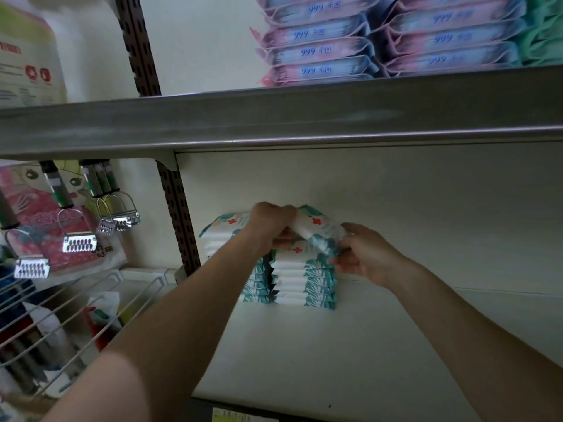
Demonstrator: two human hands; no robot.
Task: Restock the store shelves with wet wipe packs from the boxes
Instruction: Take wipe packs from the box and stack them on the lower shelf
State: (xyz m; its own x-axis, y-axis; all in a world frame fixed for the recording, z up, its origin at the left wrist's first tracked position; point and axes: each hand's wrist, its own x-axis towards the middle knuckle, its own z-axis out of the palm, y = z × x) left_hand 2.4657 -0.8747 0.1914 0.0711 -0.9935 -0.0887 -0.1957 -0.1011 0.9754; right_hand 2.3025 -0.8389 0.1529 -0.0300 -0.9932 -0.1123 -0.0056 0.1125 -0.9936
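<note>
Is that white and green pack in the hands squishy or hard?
Probably squishy: the pack looks soft-sided and rounded between the left hand and right hand. Its smooth wrapper may be a bit slippery. It is likely light, since the hands hold it by its ends, tilted above the stack.

Back wall (426, 208): cream, dimly lit.
Upper shelf (274, 123): grey metal front edge.
Lower shelf (335, 345): white.
Upright (179, 220): brown, slotted.
Wire basket (61, 312): lower left.
</note>
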